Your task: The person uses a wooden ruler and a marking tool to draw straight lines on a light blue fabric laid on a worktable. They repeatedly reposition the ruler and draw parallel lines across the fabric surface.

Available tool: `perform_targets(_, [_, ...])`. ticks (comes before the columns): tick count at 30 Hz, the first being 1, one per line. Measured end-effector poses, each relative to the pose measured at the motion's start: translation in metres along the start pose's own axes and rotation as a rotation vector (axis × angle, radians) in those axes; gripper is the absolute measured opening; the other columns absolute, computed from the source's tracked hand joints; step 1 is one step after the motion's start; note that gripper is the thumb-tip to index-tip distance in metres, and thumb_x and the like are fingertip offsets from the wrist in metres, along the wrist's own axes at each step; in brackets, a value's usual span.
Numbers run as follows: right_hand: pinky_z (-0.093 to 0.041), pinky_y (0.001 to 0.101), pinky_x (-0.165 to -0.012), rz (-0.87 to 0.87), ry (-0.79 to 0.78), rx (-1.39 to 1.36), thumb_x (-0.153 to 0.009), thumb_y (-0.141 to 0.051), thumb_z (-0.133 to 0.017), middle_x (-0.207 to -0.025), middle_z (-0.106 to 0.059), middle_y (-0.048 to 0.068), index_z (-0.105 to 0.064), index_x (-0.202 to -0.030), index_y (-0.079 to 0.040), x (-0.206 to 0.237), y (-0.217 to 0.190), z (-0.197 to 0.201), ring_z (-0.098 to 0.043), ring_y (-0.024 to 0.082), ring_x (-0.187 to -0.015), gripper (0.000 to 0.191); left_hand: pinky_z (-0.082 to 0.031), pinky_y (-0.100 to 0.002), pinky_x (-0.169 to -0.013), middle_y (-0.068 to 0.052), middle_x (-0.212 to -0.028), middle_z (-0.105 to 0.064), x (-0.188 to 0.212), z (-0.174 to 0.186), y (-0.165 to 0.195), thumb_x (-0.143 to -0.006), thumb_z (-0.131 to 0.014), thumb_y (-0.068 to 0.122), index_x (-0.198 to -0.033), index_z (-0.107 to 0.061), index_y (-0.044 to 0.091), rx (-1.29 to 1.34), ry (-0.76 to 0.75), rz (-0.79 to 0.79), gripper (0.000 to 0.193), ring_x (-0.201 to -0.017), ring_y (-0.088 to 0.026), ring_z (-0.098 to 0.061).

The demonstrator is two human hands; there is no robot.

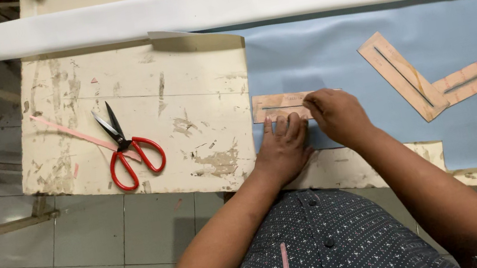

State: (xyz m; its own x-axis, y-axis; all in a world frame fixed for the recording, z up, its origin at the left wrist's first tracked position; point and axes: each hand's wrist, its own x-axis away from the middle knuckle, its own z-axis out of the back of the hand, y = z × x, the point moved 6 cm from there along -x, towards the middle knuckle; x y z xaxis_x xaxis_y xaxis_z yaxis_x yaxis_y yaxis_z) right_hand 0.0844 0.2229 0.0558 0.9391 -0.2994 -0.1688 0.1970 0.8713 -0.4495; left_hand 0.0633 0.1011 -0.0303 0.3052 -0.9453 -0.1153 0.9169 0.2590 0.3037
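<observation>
A light blue fabric sheet point(368, 60) lies spread over the right part of a worn white table point(136, 99). At its left edge rests a short wooden ruler point(276, 106). My left hand point(282, 146) lies flat on the fabric, fingers pressing the ruler's lower edge. My right hand point(335, 114) is curled at the ruler's right end, fingertips pinched on the cloth; whether it holds a marker is hidden.
Red-handled scissors point(128, 149) lie on the bare table to the left, across a pink strip point(67, 131). A wooden L-shaped square point(436, 81) rests on the fabric at right. A white fabric roll point(230, 5) runs along the far edge. Tiled floor lies below.
</observation>
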Motion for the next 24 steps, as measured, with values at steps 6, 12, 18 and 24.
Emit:
perform_targets(6, [-0.056,0.0422,-0.080,0.067,-0.112,-0.279,-0.096,-0.014,-0.064,-0.105,-0.073,0.015,-0.072,-0.106,-0.004,-0.034,-0.045,-0.037,-0.069,0.035,-0.092,0.016,-0.021,-0.065,-0.120,-0.025,-0.159,-0.029,0.000,-0.006,-0.006,-0.094,-0.060,0.051,-0.155,-0.033,-0.002,0.101,-0.119,0.057,0.085,-0.149,-0.043,-0.023])
perform_targets(12, [-0.057,0.0406,-0.080,-0.312,-0.072,-0.313,-0.101,-0.021,-0.062,-0.098,-0.071,0.013,-0.068,-0.109,-0.003,-0.026,-0.001,-0.014,-0.072,0.032,-0.089,0.021,-0.025,-0.064,-0.118,-0.020,-0.151,-0.037,-0.001,-0.003,-0.001,-0.096,-0.055,0.053,-0.152,-0.037,0.001,0.023,-0.104,0.027,0.078,-0.138,-0.039,-0.034])
perform_targets(18, [-0.052,0.0485,-0.084,-0.434,-0.236,0.204,-0.087,-0.033,-0.077,-0.133,-0.050,0.018,-0.062,-0.125,-0.009,0.000,0.044,0.026,-0.063,0.037,-0.105,0.047,-0.028,-0.063,-0.117,-0.019,-0.142,-0.040,0.004,0.000,0.000,-0.098,-0.053,0.056,-0.153,-0.039,0.000,-0.088,0.100,-0.030,0.080,-0.133,-0.036,-0.038])
perform_targets(24, [-0.055,0.0406,-0.084,-0.549,-0.180,-0.054,-0.086,-0.022,-0.078,-0.114,-0.064,0.019,-0.060,-0.110,-0.003,0.004,0.052,0.030,-0.067,0.030,-0.098,0.036,-0.025,-0.063,-0.122,-0.019,-0.146,-0.042,0.013,-0.003,0.004,-0.097,-0.057,0.051,-0.153,-0.042,0.003,-0.079,0.235,-0.015,0.075,-0.139,-0.037,-0.036])
